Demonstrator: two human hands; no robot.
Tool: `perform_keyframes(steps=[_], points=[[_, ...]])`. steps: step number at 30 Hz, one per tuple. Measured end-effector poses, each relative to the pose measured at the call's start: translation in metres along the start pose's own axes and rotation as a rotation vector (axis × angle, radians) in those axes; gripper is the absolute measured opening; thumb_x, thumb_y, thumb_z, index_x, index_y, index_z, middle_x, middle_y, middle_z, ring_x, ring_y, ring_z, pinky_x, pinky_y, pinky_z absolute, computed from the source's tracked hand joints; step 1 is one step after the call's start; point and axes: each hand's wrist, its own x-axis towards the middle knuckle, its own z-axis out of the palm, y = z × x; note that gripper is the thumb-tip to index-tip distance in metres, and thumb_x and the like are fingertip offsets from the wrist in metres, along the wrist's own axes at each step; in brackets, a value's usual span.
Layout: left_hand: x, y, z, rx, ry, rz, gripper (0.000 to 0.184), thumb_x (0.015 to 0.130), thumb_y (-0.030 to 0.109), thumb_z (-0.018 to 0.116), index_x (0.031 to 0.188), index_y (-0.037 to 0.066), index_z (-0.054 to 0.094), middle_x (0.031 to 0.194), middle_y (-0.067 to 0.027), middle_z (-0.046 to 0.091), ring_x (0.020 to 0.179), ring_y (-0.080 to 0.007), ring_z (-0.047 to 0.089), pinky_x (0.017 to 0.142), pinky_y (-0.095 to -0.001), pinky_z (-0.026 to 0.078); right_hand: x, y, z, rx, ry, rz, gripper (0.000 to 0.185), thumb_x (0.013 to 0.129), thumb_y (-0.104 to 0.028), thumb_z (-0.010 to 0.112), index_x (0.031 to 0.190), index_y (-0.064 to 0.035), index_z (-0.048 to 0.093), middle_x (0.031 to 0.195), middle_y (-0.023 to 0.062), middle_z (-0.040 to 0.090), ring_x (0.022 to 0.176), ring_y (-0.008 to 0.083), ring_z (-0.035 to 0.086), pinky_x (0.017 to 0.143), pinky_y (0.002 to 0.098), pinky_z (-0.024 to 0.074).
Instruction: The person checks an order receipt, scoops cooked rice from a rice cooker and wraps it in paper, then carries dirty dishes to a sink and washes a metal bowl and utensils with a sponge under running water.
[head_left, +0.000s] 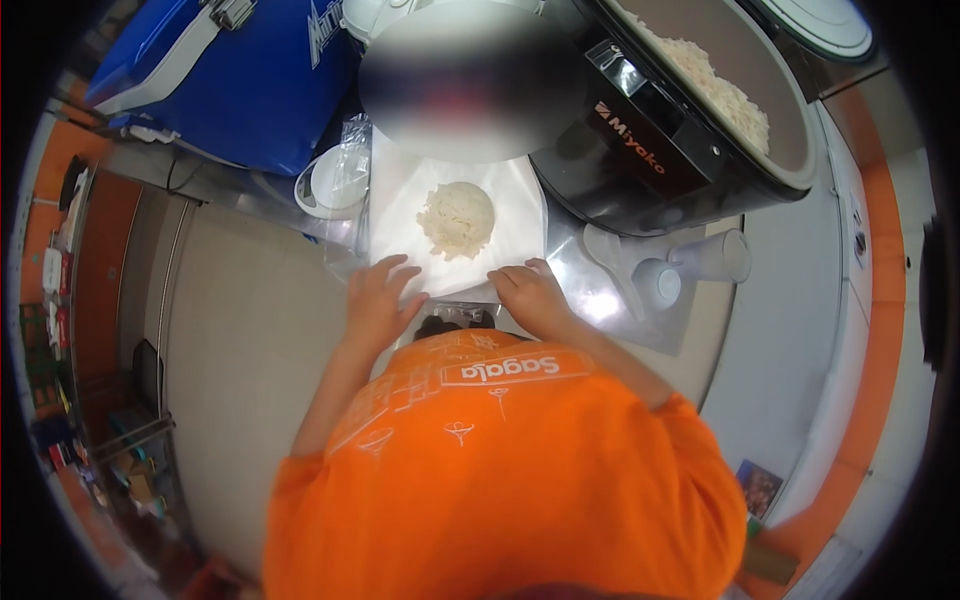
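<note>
A rounded mound of cooked white rice (458, 218) sits on a sheet of white wrapping paper (395, 185) in front of me. At the paper's near left corner is my left hand (378, 303), its thumb and fingers spread apart against the edge. My right hand (530, 298) has its fingers bent around the near right edge of the paper. Neither hand touches the rice. Part of the paper's far end is hidden by a blurred patch.
A large black rice cooker (640, 130) full of rice stands at the far right. Far left is a blue cooler box (250, 85). A white round-topped item (338, 183) lies beside the paper. At right are a white rice paddle (612, 268), a small cup (657, 284) and a clear cup (712, 257).
</note>
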Motion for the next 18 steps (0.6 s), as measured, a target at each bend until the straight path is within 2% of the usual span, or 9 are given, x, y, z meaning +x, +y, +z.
perform_keyframes(steps=[2,6,10,11,12,14,15,16,18], points=[[-0.003,0.004,-0.006,0.020,0.027,-0.022,0.037,0.073,0.027,0.069,0.106,0.014,0.058,0.116,-0.0063,0.051,0.109,-0.0246,0.047,0.095,-0.0460,0.030,0.008,0.001,-0.005,0.001,-0.067,0.005,0.014,0.075,-0.006,0.051,0.089,-0.0063,0.054,0.087,0.0048,0.058,0.084,0.0184,0.057,0.084,0.0375,0.0375],[-0.006,0.018,-0.009,0.068,0.033,-0.050,0.036,0.074,0.025,0.068,0.107,0.014,0.057,0.118,-0.0056,0.050,0.109,-0.0240,0.047,0.095,-0.0464,0.030,0.028,0.006,-0.023,0.296,-0.186,0.221,0.005,0.075,-0.013,0.059,0.078,-0.0110,0.055,0.079,0.0037,0.057,0.078,0.0201,0.056,0.079,0.0355,0.0325],[0.008,0.023,0.001,0.142,0.126,-0.025,0.026,0.075,0.020,0.066,0.100,0.014,0.059,0.111,-0.0022,0.054,0.104,-0.0206,0.050,0.096,-0.0463,0.029,0.047,0.033,-0.024,0.672,-0.351,0.432,0.015,0.074,-0.024,0.065,0.072,-0.0124,0.057,0.081,0.0016,0.058,0.079,0.0209,0.055,0.079,0.0373,0.0293],[0.014,0.015,0.005,0.173,0.115,-0.037,0.020,0.075,0.018,0.065,0.094,0.013,0.060,0.103,-0.0007,0.057,0.100,-0.0193,0.053,0.094,-0.0453,0.030,0.047,0.035,-0.023,0.577,-0.193,0.371,0.014,0.073,-0.025,0.065,0.073,-0.0124,0.059,0.082,0.0029,0.059,0.079,0.0207,0.055,0.079,0.0401,0.0296],[0.019,0.010,0.007,0.202,0.107,-0.046,0.014,0.075,0.015,0.065,0.088,0.013,0.061,0.096,0.0009,0.059,0.095,-0.0181,0.055,0.093,-0.0442,0.032,0.045,0.031,-0.023,0.577,-0.180,0.371,0.014,0.073,-0.025,0.065,0.073,-0.0124,0.059,0.082,0.0029,0.059,0.079,0.0207,0.055,0.079,0.0401,0.0296],[0.029,0.006,0.008,0.180,0.181,-0.043,0.010,0.074,0.014,0.064,0.084,0.013,0.061,0.088,0.0017,0.060,0.091,-0.0180,0.056,0.090,-0.0428,0.033,0.032,0.013,-0.028,-0.070,0.583,-0.006,0.013,0.073,-0.024,0.064,0.077,-0.0126,0.060,0.080,0.0053,0.059,0.081,0.0211,0.055,0.078,0.0386,0.0324],[0.034,0.006,0.007,0.152,0.248,-0.048,0.006,0.074,0.012,0.064,0.080,0.013,0.061,0.081,0.0026,0.061,0.086,-0.0180,0.057,0.087,-0.0413,0.034,0.020,0.012,-0.041,0.344,-0.126,-0.052,0.013,0.075,-0.022,0.061,0.081,-0.0099,0.061,0.084,0.0073,0.058,0.084,0.0218,0.054,0.077,0.0381,0.0358],[0.037,0.006,0.006,0.152,0.246,-0.033,0.006,0.074,0.012,0.064,0.080,0.013,0.061,0.081,0.0026,0.061,0.086,-0.0180,0.057,0.087,-0.0413,0.034,0.008,0.008,-0.024,0.127,0.317,-0.534,0.020,0.079,-0.024,0.058,0.089,-0.0072,0.060,0.089,0.0066,0.056,0.087,0.0229,0.052,0.077,0.0373,0.0382],[0.042,0.006,0.002,0.132,0.250,0.049,0.009,0.073,0.011,0.065,0.080,0.014,0.061,0.077,0.0016,0.061,0.080,-0.0185,0.058,0.082,-0.0393,0.035,-0.004,0.007,0.007,0.234,0.048,-0.163,0.030,0.080,-0.031,0.057,0.098,-0.0058,0.057,0.097,0.0084,0.055,0.094,0.0233,0.050,0.086,0.0424,0.0369]])
